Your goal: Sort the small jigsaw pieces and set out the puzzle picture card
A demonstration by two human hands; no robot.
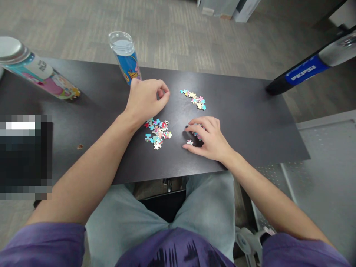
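My left hand [147, 97] hovers over the dark table, its fingers curled together. Whatever they may hold is hidden from me. Just below that wrist lies a loose heap of colourful jigsaw puzzle pieces [158, 133]. A joined strip of puzzle pieces [194, 98] curves along the table to the right of the left hand. Low over the tabletop, my right hand [208, 138] is open, thumb and fingers apart. Beneath its palm a few more pieces are partly covered, and one small piece [190, 142] shows between thumb and fingers.
Behind my left hand stands a clear, open-topped tube [126, 55] with a blue printed label. A lidded picture tube [41, 72] is at the left, near a pixelated dark object [26, 159]. A Pepsi bottle [303, 72] stands at the far right edge of the table [250, 122].
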